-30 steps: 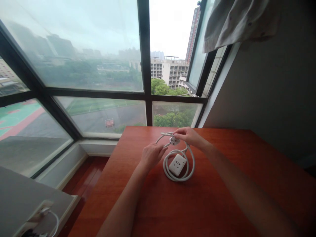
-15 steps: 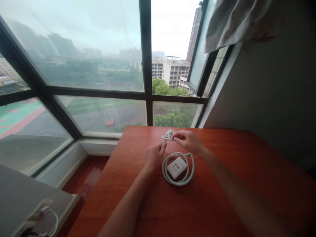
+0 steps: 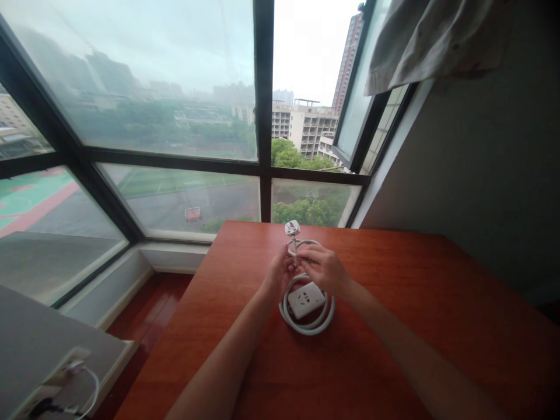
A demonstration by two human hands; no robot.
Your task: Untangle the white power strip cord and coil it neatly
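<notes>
A white power strip (image 3: pixel 307 300) lies on the wooden table, ringed by the loops of its white cable (image 3: pixel 311 332). Beyond it, the cable's white plug (image 3: pixel 292 227) points away from me, near the table's far edge. My left hand (image 3: pixel 278 269) is closed on the cable just below the plug, with its fingers curled toward the right hand. My right hand (image 3: pixel 324 268) pinches the cable at the same spot, fingertips almost touching the left ones. A small loop of cable arches behind the right fingers, which partly hide it.
The reddish wooden table (image 3: pixel 385 338) reaches to the window frame (image 3: pixel 196 160). At the lower left, a wall outlet (image 3: pixel 72 367) has a white plug and cord in it. A pale curtain (image 3: pixel 437 46) hangs at the upper right beside an open pane.
Both hands have drawn closer together and slightly nearer to me. The plug has turned to stand out beyond them. The power strip and its coil have shifted a little left and turned.
</notes>
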